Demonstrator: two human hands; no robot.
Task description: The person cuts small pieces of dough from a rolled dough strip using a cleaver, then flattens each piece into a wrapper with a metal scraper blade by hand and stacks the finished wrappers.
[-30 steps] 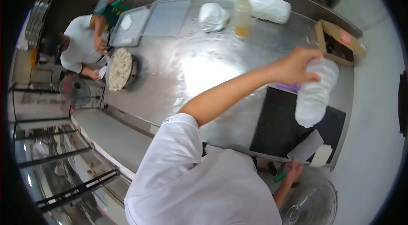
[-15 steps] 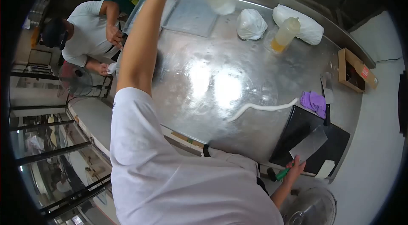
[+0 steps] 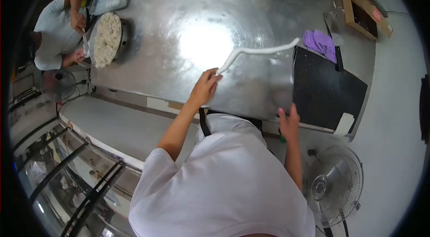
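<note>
Left hand, half-curled, touches dough end, pinch unclear; long axis runs forward-right from it; right hand, closed round green handle, lies farther off.

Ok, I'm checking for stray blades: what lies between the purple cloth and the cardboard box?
In the head view, a knife blade lies between the purple cloth and cardboard box.

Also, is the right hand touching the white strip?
No, the right hand is at the near edge of the metal table, clearly apart from the white strip.
</note>
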